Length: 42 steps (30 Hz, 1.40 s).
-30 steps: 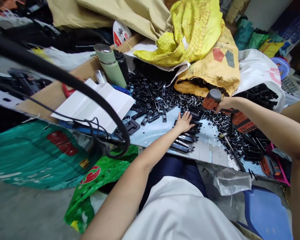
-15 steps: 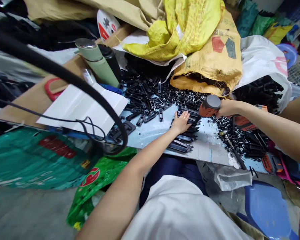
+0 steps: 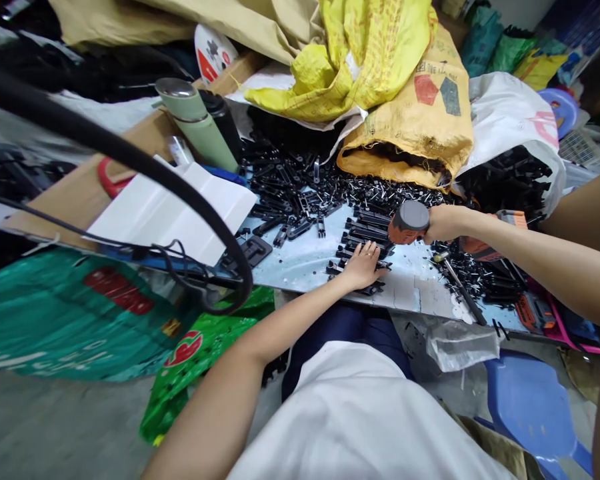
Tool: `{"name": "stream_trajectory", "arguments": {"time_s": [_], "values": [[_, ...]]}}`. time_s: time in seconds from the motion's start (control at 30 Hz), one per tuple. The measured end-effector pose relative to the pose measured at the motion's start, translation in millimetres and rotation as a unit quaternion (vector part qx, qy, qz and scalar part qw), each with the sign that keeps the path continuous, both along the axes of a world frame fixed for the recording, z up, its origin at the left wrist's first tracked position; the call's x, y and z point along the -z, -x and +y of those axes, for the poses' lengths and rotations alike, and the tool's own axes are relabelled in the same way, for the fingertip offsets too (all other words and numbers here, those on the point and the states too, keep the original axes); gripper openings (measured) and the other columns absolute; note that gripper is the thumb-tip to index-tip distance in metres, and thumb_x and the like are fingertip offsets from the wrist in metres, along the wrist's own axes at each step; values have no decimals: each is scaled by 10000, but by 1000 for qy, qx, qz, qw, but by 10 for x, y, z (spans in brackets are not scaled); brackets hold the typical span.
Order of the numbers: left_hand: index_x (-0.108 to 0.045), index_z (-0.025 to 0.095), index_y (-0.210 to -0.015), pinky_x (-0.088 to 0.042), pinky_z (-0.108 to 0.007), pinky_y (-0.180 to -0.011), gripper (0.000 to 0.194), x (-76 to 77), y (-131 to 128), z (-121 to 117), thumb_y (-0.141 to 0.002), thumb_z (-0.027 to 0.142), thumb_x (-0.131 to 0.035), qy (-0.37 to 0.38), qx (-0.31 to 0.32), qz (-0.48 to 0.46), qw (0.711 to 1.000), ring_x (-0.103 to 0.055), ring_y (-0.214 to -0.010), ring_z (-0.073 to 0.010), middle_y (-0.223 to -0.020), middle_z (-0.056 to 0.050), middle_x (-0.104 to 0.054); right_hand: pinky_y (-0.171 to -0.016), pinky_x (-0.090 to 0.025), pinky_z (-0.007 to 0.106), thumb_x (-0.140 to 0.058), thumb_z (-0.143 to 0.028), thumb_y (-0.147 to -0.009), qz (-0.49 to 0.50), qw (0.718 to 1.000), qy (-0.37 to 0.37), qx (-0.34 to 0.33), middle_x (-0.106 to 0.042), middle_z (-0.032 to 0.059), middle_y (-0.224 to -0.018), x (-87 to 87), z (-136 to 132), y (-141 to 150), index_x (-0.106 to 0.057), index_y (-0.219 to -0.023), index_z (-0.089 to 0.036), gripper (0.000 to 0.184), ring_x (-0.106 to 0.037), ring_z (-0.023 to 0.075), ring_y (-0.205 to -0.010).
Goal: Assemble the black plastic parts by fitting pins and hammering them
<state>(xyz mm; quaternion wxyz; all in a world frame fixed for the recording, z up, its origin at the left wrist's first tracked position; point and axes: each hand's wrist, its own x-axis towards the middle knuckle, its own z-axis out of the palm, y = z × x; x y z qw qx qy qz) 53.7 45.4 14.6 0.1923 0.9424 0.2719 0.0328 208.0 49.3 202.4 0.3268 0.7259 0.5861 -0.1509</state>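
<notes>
My right hand is wrapped round the handle of an orange and black cordless drill, its round dark back end facing up and its tip hidden. The drill stands over the right end of a row of long black plastic parts. Fingers spread, my left hand lies flat on the nearer parts of that row, close to the table's front edge. Loose screws are heaped just behind the row. More black parts lie in a pile to the left.
A pale blue tabletop carries everything. A yellow sack and a white sack lean at the back. At the left stand a green flask and white sheet, with a thick black hose arching in front. A hammer lies right.
My left hand has slid toward the front edge, over the nearer parts, uncovering the row's far parts. The drill in my right hand has shifted slightly left. The camera view has shifted a little.
</notes>
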Motion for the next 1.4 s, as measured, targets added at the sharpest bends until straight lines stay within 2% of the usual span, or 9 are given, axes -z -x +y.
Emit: {"name": "stream_trajectory", "arguments": {"time_s": [0.13,0.23,0.43,0.6,0.73,1.0,1.1,1.27,1.4], "values": [[-303,80,-1364,-147,-410,-1108,678,100,52,-112,-877,547,-241,-4,-13,-15,1000,-178,-1362,-250,-1452,-143,-274,-560,-431,269,-658,-255,-600,24,999,24,16,-625,47,-605,54,-19,26,-690,-760,-157,190,-611,208,-659],[-293,67,-1365,-131,-406,-1110,707,83,67,-87,-869,568,-240,3,-14,-9,1000,-176,-1362,-251,-1450,-156,-270,-532,-424,263,-650,-239,-599,25,999,22,15,-635,54,-624,83,-9,78,-685,-768,-159,191,-607,199,-624],[-265,79,-1373,-131,-458,-1096,842,57,278,-205,-770,648,-417,-16,57,11,998,-149,-1364,-292,-1453,-190,-238,-567,-433,292,-646,-304,-616,-17,1000,-5,-22,-664,100,-776,-29,-203,275,-686,-795,-170,228,-621,253,-745],[-254,76,-1376,-128,-449,-1105,750,113,332,-362,-815,532,-452,-63,-1,5,998,-144,-1369,-274,-1442,-189,-270,-565,-430,274,-641,-307,-601,-16,999,26,-35,-670,86,-783,8,-345,310,-688,-831,-172,271,-626,240,-752],[-285,91,-1367,-131,-438,-1109,693,98,295,-380,-832,505,-436,-69,-7,6,998,-166,-1366,-260,-1431,-168,-309,-555,-430,266,-593,-270,-612,-15,997,57,-54,-678,91,-777,71,-325,340,-692,-826,-153,263,-634,230,-717],[-372,82,-1325,-179,-482,-1091,637,89,327,-380,-827,470,-460,-65,-2,-30,997,-241,-1338,-293,-1375,-194,-392,-593,-442,278,-554,-276,-628,-48,994,22,-96,-688,119,-821,-72,-574,619,-693,-915,-172,335,-643,261,-798],[-435,119,-1291,-186,-515,-1081,579,104,337,-384,-825,462,-469,-56,7,-39,998,-283,-1318,-308,-1339,-180,-446,-594,-447,274,-567,-275,-608,-24,995,37,-93,-689,111,-812,-50,-615,678,-697,-905,-172,340,-644,252,-788],[-484,90,-1252,-156,-497,-1100,566,107,346,-394,-810,444,-509,-55,5,-23,998,-312,-1303,-312,-1279,-204,-500,-568,-451,277,-564,-248,-611,5,996,56,-71,-689,125,-832,25,-558,733,-704,-840,-146,287,-646,240,-722],[-424,87,-1300,-188,-504,-1085,615,147,341,-393,-819,465,-482,-78,4,-5,997,-278,-1320,-312,-1359,-199,-413,-604,-461,290,-575,-283,-634,39,998,4,-51,-688,134,-854,73,-801,601,-699,-866,-139,300,-645,259,-764]]}}
